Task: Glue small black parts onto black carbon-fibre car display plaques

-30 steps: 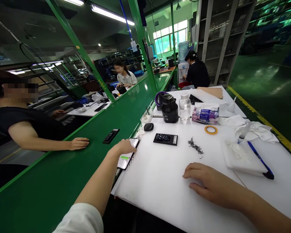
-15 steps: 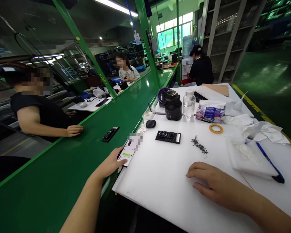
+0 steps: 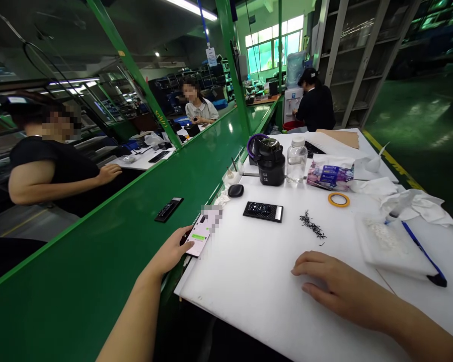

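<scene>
You are gripping the phone [image 3: 199, 234] in your left hand [image 3: 171, 251], at the left edge of the white table [image 3: 249, 281].
Your fingers are clamping its near end. Its long axis is pointing away from you and slightly right, screen up, beside the green belt [image 3: 98, 261]. Your right hand [image 3: 335, 284] is lying flat and empty on the table, well apart from the phone.

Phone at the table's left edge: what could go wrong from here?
1. The left hand grips the phone only by its near end, over the gap between the white table and the green conveyor. A slip would likely drop it there.
2. The right hand lies flat close to a loose pile of small dark parts. A careless sweep might scatter them.
</scene>
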Demonstrator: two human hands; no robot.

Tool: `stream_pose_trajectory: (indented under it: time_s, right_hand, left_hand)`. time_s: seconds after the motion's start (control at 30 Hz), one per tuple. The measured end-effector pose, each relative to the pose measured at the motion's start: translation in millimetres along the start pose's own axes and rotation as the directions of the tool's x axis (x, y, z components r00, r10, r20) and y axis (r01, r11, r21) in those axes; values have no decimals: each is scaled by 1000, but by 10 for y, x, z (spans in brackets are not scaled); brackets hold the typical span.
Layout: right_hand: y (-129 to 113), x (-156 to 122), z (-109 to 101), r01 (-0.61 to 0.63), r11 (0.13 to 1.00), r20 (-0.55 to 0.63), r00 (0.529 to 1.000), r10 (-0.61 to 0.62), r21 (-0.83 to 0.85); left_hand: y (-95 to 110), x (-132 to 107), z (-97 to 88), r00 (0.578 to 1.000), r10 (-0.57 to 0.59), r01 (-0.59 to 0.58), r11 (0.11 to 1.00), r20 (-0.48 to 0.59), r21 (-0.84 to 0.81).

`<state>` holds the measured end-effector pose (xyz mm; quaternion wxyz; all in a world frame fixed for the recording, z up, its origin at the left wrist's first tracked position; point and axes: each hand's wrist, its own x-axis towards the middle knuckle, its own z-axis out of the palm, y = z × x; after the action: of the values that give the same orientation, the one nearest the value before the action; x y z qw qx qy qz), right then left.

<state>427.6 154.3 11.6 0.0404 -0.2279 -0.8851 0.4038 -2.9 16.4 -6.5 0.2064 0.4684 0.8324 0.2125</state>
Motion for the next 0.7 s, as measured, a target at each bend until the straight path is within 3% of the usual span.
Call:
stream_pose_trajectory:
  time_s: [0.27,0.7]
  right_hand:
    - [5,-7,0,-25,1000,14,1000,25,-2]
    - [26,-4,4,-27,999,0,1000,27,28]
  left_hand:
    - [-44,118,61,990,-52,43,997,-128,-71]
    - [93,102,65,978,-92,83,995,-186,-57]
